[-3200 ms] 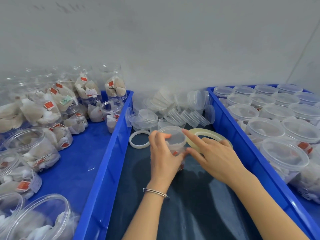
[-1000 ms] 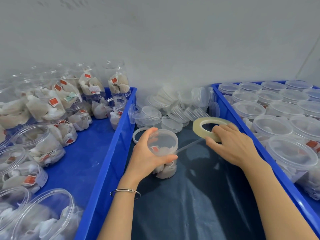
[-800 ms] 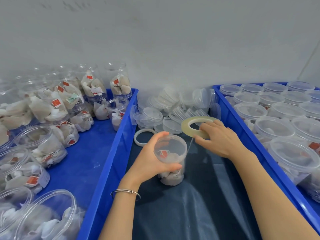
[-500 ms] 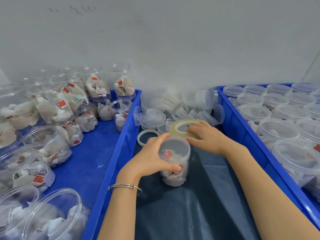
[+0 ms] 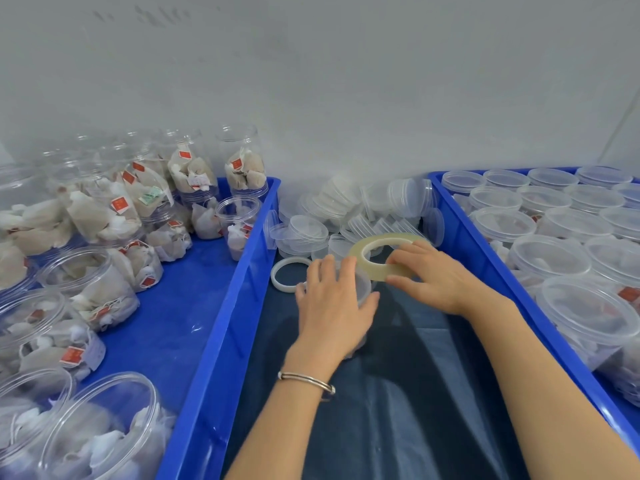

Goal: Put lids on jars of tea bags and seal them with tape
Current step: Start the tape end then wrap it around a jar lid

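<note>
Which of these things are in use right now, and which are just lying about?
In use:
left hand gripping the lidded jar
right hand holding the tape roll against that jar

Lying about:
spare ring beside the jar
loose lids behind
open jars in the left bin
lidded jars in the right bin

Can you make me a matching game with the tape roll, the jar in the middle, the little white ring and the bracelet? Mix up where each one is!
Things:
1. tape roll
2. jar
3. white ring
4. bracelet

Places:
A. lying on the dark cloth, touched by nothing
B. gripped by the right hand
C. around the left wrist
D. under the left hand, which grips its top

Pairs: 1-B, 2-D, 3-A, 4-C
</note>
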The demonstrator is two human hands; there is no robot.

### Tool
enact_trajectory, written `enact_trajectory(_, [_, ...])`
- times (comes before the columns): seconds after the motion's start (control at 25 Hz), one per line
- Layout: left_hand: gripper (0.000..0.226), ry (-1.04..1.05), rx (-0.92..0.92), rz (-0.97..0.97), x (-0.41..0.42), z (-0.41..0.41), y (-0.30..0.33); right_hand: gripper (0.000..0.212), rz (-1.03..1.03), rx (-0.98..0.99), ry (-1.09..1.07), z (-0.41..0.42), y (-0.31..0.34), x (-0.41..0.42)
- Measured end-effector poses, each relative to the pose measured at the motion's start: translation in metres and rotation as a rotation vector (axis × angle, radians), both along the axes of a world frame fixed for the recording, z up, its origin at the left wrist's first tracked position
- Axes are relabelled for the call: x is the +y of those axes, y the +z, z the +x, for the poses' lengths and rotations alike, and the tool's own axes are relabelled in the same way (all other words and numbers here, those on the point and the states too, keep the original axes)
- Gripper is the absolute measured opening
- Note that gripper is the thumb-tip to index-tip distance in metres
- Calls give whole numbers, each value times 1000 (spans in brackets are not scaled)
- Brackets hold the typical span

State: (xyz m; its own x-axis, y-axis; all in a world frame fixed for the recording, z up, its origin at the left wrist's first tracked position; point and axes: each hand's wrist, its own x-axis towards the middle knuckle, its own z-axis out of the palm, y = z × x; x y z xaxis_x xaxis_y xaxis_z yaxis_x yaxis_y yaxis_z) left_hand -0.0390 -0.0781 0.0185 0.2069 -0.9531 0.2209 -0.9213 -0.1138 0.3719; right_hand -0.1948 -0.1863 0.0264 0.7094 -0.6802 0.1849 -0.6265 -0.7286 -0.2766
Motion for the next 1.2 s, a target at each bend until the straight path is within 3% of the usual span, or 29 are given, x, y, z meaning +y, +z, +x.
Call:
enact_trajectory(0.12, [52, -169, 108, 125, -7, 23, 10, 28, -68, -15, -70, -4, -3, -3])
enact_trajectory(0.24, [41, -114, 121, 208, -13, 15, 15, 31, -113, -12, -99, 7, -11, -1])
enact_trajectory(0.52, [28, 80, 36, -195, -13, -7, -7, 32, -148, -24, -127, 15, -16, 2])
enact_trajectory(0.8, [22, 95, -7, -261, -23, -4, -13, 35, -169, -135, -264, 13, -22, 26])
enact_trajectory(0.96, [19, 4, -53, -286, -26, -6, -16, 40, -316, 127, -430, 21, -8, 45])
enact_trajectory(1.0, [17, 25, -44, -282, -29, -2, -15, 41, -313, 102, -441, 20, -3, 54])
enact_trajectory(1.04, [13, 89, 20, -252, -35, 9, -8, 40, -292, -23, -439, 13, 0, 65])
enact_trajectory(1.12, [9, 256, 343, -113, -52, 46, 14, 31, -311, -333, -374, -8, -1, 89])
enact_trajectory(1.2, [9, 260, 480, -65, -51, 64, 14, 27, -365, -309, -381, -24, -14, 106])
